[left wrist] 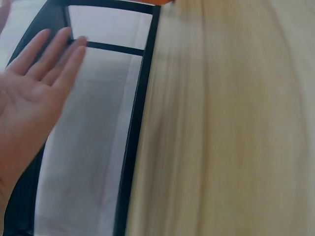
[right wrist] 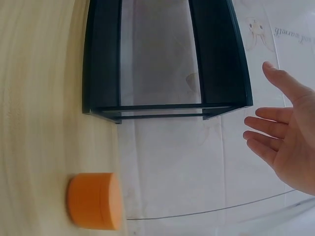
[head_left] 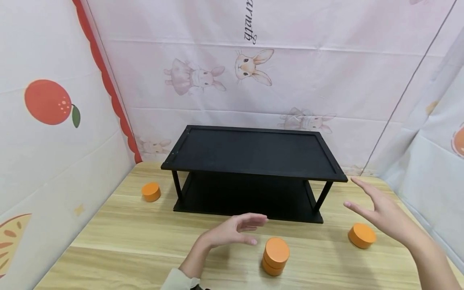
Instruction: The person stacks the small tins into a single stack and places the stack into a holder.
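Observation:
My left hand [head_left: 235,230] hovers in front of the black two-tier shelf [head_left: 253,151], fingers extended and thumb apart, holding nothing. Just right of its thumb stands a stack of orange round containers [head_left: 276,253], apart from the fingers. My right hand [head_left: 386,213] is raised off the shelf's right end, thumb and fingers spread, nothing in it. Below that hand, an orange round container [head_left: 362,235] sits on the table; a seam near its top shows in the right wrist view. Palm and straight fingers of the left hand [left wrist: 39,88] overlap the shelf in the left wrist view.
Another orange round container [head_left: 150,191] stands left of the shelf. The wood-grain table [head_left: 137,241] meets a pale cloth backdrop [head_left: 224,96] with rabbit prints behind, and white cloth panels [head_left: 54,169] with fruit prints rise at both sides.

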Motion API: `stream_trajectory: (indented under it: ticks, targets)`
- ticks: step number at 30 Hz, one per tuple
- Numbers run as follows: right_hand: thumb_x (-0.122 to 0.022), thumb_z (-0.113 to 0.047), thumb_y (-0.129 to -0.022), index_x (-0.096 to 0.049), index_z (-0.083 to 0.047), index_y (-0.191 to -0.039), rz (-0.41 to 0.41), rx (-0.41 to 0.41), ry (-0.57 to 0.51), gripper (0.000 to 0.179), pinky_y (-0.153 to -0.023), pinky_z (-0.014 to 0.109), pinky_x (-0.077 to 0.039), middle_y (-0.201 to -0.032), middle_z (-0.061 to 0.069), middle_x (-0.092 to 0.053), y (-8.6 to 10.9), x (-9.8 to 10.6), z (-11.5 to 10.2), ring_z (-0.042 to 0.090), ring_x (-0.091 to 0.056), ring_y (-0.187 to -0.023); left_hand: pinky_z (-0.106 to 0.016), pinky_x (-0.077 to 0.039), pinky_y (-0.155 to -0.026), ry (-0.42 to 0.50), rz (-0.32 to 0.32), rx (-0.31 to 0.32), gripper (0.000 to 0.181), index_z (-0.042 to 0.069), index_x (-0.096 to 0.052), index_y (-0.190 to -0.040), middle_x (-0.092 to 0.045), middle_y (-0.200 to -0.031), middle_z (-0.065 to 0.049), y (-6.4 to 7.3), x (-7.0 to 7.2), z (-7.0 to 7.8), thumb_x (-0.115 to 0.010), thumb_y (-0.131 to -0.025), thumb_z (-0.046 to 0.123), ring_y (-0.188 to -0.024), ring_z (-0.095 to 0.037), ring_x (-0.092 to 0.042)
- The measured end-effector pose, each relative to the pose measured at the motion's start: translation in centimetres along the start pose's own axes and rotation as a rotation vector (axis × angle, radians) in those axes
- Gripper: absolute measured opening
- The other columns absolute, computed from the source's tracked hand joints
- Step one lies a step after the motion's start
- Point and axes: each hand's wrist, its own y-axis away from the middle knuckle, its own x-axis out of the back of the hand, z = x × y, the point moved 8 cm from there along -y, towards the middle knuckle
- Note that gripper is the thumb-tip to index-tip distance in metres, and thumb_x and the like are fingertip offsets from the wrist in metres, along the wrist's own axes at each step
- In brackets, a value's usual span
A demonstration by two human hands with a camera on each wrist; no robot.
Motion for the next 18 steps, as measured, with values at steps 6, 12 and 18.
stream_trajectory:
  ticks: [6, 12, 18]
  targets:
    - [-0.063, -0.028, -0.088, -0.025, -0.004, -0.144, 0.014, -0.039, -0.027, 0.072, -0.088, 0.068, -0.022, -0.136, 0.032, -0.031, 0.7, 0.0, 0.9, 0.054, -0.026, -0.12, -0.029, -0.03, -0.102, -0.063, -0.077, 0.034, 0.064, 0.004, -0.037, -0.138, -0.038, -0.139, -0.014, 0.0, -0.6, -1.7, -0.067, -0.083, 0.002, -0.125, -0.016, -0.038]
    - [-0.062, -0.027, -0.089, -0.027, -0.002, -0.143, 0.034, -0.096, -0.053, 0.069, -0.081, 0.069, -0.028, -0.135, 0.033, -0.032, 1.3, -0.3, 2.2, 0.057, -0.034, -0.112, -0.028, -0.033, -0.1, -0.101, -0.106, 0.108, 0.065, 0.003, -0.04, -0.136, -0.045, -0.134, -0.004, -0.1, -1.4, -3.2, -0.07, -0.079, -0.001, -0.122, -0.016, -0.042]
    - [-0.058, -0.026, -0.092, -0.025, -0.002, -0.144, 0.062, -0.192, -0.122, 0.066, -0.081, 0.066, -0.031, -0.141, 0.028, -0.027, 2.5, -0.7, 4.7, 0.056, -0.033, -0.114, -0.023, -0.038, -0.094, -0.07, -0.129, 0.177, 0.061, 0.005, -0.044, -0.132, -0.049, -0.126, 0.004, -0.2, -2.0, -4.1, -0.07, -0.078, -0.005, -0.113, -0.01, -0.048]
